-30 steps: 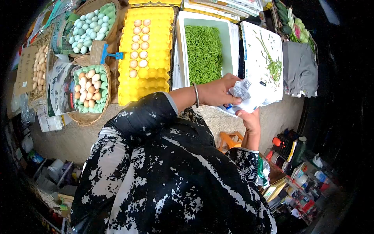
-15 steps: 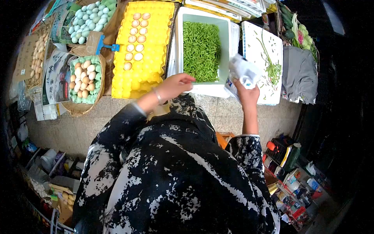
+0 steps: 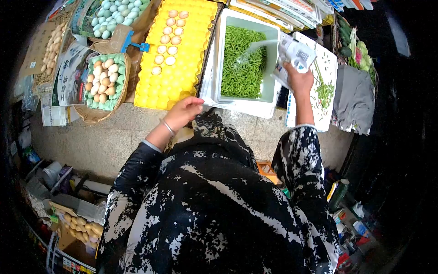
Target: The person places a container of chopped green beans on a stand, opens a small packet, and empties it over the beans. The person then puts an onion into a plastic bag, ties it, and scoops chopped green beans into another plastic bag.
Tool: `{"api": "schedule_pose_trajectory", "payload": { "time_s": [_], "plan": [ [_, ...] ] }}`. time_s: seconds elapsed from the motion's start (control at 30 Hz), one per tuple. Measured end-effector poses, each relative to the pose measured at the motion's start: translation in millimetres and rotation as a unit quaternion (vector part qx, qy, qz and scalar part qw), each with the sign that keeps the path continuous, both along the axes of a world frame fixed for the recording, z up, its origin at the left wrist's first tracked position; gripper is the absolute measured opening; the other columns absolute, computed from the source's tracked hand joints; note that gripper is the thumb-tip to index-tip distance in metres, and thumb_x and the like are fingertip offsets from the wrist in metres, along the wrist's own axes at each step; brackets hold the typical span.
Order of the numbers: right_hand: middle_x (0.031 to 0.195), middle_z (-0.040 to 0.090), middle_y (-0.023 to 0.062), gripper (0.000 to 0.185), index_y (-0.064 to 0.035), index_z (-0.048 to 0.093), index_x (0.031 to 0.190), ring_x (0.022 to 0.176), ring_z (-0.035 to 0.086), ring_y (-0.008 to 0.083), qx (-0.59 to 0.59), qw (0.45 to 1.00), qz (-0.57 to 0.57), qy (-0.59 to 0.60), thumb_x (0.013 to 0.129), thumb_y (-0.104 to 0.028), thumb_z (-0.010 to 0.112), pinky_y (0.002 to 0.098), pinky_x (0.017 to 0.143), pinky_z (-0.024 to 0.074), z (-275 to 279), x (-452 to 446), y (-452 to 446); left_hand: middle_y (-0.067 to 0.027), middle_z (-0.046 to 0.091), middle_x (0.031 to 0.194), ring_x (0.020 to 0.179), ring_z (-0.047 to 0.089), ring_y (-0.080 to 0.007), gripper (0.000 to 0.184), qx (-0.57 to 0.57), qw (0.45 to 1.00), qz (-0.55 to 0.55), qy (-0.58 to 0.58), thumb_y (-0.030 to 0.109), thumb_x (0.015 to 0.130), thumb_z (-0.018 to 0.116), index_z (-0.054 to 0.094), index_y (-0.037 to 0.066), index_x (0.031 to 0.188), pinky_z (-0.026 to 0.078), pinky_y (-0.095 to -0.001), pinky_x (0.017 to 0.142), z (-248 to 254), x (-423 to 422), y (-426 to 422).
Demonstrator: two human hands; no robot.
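My right hand (image 3: 301, 78) grips a white printed plastic packet (image 3: 299, 55) with a barcode, held tilted at the right rim of a white foam box (image 3: 276, 68). From the packet's mouth a pale, blurred stream (image 3: 260, 44) spreads leftward over the chopped green beans (image 3: 242, 75) that fill the box. I cannot make out what the stream is made of. Near the front corner of a yellow egg tray (image 3: 182, 75), left of the box, hovers my left hand (image 3: 185, 112). Its fingers are loosely stretched and hold nothing; a bracelet circles the wrist.
Several eggs stand in rows on the yellow tray. Further left are a basket (image 3: 123, 93) of brown eggs and pale blue eggs (image 3: 116, 16). Right of the box, a white board (image 3: 328, 68) carries green sprigs (image 3: 325, 89), beside a grey cloth (image 3: 353, 98). Potatoes (image 3: 82, 228) lie behind at lower left.
The packet has tipped toward the beans, and a pale stream now comes from it. My left hand has drawn back left, away from the box. The camera view has shifted.
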State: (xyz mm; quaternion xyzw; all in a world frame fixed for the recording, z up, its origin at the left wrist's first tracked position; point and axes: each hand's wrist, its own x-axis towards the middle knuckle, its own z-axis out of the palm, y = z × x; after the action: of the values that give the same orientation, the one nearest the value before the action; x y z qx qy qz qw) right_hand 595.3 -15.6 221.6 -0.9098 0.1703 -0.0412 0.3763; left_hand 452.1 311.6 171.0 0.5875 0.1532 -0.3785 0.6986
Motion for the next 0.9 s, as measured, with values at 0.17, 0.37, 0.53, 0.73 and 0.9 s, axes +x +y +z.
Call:
{"api": "schedule_pose_trajectory", "payload": {
  "time_s": [0.17,0.37,0.53,0.73,0.9],
  "plan": [
    [0.086,0.063,0.0095,0.044,0.0003,0.060,0.092,0.074,0.058,0.0171,-0.041,0.999,-0.003,-0.003,0.059,-0.026,0.073,0.0274,0.068,0.0448,-7.8,29.6,-2.5,0.0026,0.054,0.083,0.069,0.047,-0.0051,0.026,-0.001,0.999,0.032,0.013,0.017,0.081,0.055,0.053,0.007,0.105,0.039,-0.0175,0.061,6.8,-4.8,-2.8],
    [0.088,0.062,0.0146,0.057,-0.0024,0.060,0.095,0.081,0.060,0.0265,-0.076,0.995,-0.059,0.004,0.053,-0.040,0.071,0.0326,0.075,0.0444,-5.3,32.8,-11.5,0.0030,0.054,0.083,0.071,0.047,-0.0050,0.024,0.010,0.999,0.037,0.014,0.018,0.081,0.055,0.053,0.008,0.103,0.040,-0.0186,0.061,0.5,-6.3,-3.2],
    [0.089,0.062,0.0164,0.060,-0.0015,0.058,0.098,0.081,0.059,0.0280,-0.088,0.995,-0.034,0.041,0.054,-0.040,0.071,0.0329,0.075,0.0446,-18.4,-7.6,-33.0,0.0023,0.054,0.084,0.071,0.047,-0.0056,0.024,-0.006,0.999,0.044,0.017,0.017,0.081,0.055,0.053,0.007,0.103,0.040,-0.0190,0.062,-2.4,-4.3,-5.0],
    [0.087,0.063,0.0123,0.047,-0.0002,0.058,0.098,0.079,0.060,0.0203,0.013,0.997,-0.061,0.047,0.060,-0.025,0.071,0.0288,0.072,0.0449,2.7,-57.7,-13.8,0.0016,0.054,0.085,0.072,0.048,-0.0060,0.026,0.022,0.999,0.012,0.021,0.018,0.081,0.054,0.052,0.006,0.104,0.040,-0.0198,0.064,5.3,5.4,-9.6],
    [0.088,0.063,0.0117,0.045,-0.0006,0.058,0.097,0.077,0.060,0.0190,0.040,0.995,-0.004,0.086,0.063,-0.027,0.071,0.0281,0.071,0.0453,-10.4,-103.8,-18.2,0.0014,0.054,0.085,0.075,0.049,-0.0062,0.026,0.016,1.000,-0.004,0.016,0.018,0.081,0.053,0.052,0.007,0.105,0.039,-0.0199,0.065,-1.8,8.6,-9.6]
  ]
}}
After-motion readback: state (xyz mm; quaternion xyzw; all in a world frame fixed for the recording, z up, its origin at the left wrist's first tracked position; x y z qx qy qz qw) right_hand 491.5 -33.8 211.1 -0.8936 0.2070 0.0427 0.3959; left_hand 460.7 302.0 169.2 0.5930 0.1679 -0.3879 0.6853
